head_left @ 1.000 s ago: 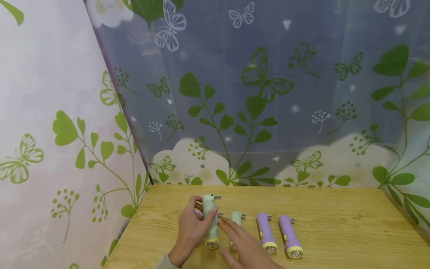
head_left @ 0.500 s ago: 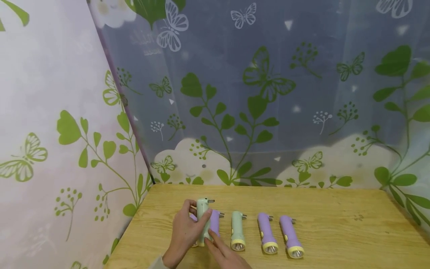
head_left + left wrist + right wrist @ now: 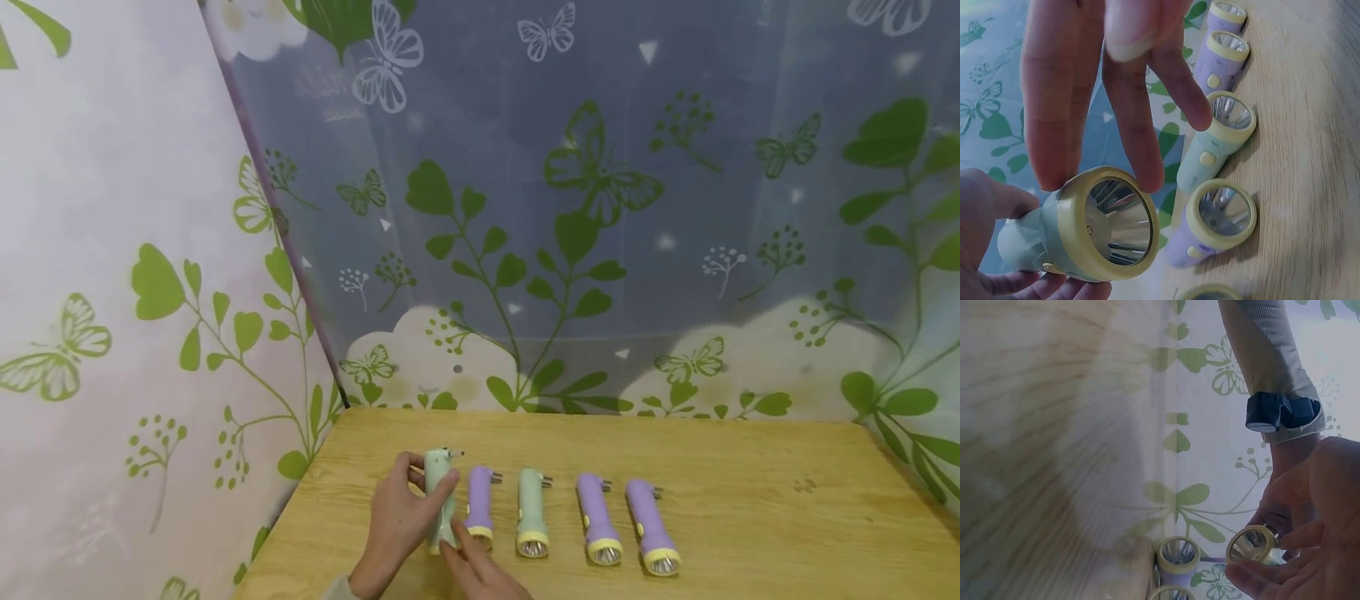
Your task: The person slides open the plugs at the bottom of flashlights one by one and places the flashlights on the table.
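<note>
In the head view my left hand grips a pale green flashlight by its body, thumb on the near side, plug prongs at its top. My right hand reaches in from the right with fairly straight fingers at the flashlight's lamp end. The left wrist view has the cream-rimmed lamp head of the held flashlight facing the camera, with fingertips of the right hand touching it. Over in the right wrist view, the held flashlight's lamp lies beside the right hand's fingers.
On the wooden table a row runs rightward: a purple flashlight, a green one and two more purple ones. Another lamp rim shows at the left wrist view's bottom edge. Patterned sheets stand behind and left.
My left hand has carried the green flashlight leftward and slightly down. The right hand has followed left, uncovering the green and purple flashlights on the table.
</note>
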The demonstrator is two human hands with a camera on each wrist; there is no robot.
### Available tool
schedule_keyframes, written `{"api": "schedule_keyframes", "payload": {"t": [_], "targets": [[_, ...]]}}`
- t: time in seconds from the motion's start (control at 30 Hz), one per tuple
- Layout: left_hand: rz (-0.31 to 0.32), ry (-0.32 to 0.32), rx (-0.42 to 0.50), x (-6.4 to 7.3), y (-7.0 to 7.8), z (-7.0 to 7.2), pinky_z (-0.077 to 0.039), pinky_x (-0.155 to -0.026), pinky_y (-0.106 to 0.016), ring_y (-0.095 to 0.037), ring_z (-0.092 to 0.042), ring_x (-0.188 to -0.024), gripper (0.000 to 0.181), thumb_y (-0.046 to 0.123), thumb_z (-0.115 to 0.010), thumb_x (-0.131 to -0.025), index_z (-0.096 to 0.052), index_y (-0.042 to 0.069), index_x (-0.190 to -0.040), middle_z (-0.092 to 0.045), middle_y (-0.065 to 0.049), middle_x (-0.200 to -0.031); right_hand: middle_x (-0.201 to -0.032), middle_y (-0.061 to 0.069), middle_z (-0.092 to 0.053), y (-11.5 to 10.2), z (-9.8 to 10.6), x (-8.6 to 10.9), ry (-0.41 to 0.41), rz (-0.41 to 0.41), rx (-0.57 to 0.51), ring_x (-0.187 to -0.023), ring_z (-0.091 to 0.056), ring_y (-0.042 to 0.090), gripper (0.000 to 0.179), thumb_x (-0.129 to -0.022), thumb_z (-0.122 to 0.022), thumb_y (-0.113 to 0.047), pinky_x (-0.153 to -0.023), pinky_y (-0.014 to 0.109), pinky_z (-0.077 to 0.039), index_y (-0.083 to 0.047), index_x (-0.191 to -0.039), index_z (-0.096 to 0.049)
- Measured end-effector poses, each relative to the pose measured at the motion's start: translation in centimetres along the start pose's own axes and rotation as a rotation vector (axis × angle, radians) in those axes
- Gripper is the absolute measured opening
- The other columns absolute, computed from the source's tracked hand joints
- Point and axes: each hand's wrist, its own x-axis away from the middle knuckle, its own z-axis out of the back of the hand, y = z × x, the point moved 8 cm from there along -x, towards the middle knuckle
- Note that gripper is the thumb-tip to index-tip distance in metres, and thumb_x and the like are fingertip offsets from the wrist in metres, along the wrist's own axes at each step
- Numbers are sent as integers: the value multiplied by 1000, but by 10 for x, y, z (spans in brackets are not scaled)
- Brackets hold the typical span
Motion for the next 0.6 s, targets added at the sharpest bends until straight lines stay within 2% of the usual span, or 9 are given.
{"api": "schedule_keyframes", "payload": {"t": [0.13, 0.27, 0.4, 0.47, 0.6], "targets": [[23, 7, -34, -2, -6, 5, -43, -45, -21, -8, -51, -52, 43, 42, -79, -86, -62, 7, -104, -63, -4, -72, -153, 38, -39, -7, -5, -5, -19, 40, -52, -126, -62, 34, 63, -106, -51, -40, -95, 31, -58, 10, -143, -49], [33, 8, -59, -4, -12, 10, -44, -46, -20, -9, -52, -54, 41, 38, -79, -87, -62, 5, -103, -63, -4, -72, -155, 36, -37, -10, -9, -10, -52, 18, -45, -131, -60, 34, 65, -105, -50, -44, -98, 32, -57, 8, -144, -49], [45, 12, -79, -4, -17, 16, -44, -49, -21, -10, -53, -59, 43, 40, -79, -85, -62, 5, -103, -64, -4, -73, -158, 32, -36, -10, -17, -15, -88, -12, -76, -133, -59, 29, 66, -105, -50, -46, -96, 29, -57, 4, -147, -48], [53, 15, -95, -4, -20, 20, -44, -50, -22, -10, -53, -60, 44, 41, -79, -85, -62, 5, -103, -63, -4, -74, -159, 32, -33, -5, -28, -17, -114, -19, -98, -135, -58, 27, 66, -105, -50, -46, -97, 28, -56, 3, -149, -46], [62, 16, -113, -4, -26, 26, -44, -49, -22, -10, -53, -58, 44, 40, -79, -85, -62, 4, -104, -64, -4, -74, -167, 24, -22, 19, -69, -22, -155, -12, -68, -138, -55, 26, 69, -106, -44, -52, -98, 30, -56, -2, -153, -41]]}}
